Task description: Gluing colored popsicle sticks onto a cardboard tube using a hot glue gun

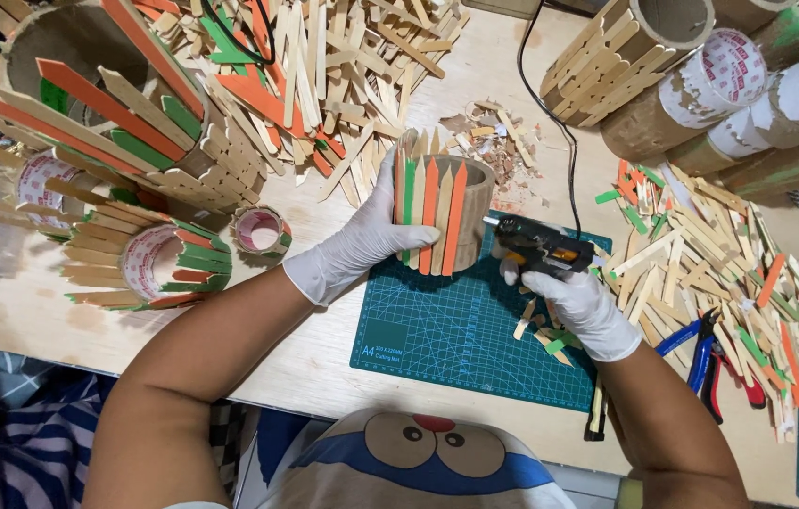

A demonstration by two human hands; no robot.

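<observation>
My left hand (354,243), in a white glove, grips a cardboard tube (471,193) partly clad in upright sticks coloured orange, green and plain wood. The tube stands on a green cutting mat (456,330). My right hand (580,306), also gloved, holds a black glue gun (543,245) with its nozzle pointing left, close to the tube's right side. The gun's black cord (550,123) runs up the table.
Loose wooden sticks are heaped at the top (324,57) and on the right (720,254). Finished stick-covered tubes (116,113) lie on the left, bare tubes (701,85) at top right. Blue and red pliers (715,353) rest by my right forearm.
</observation>
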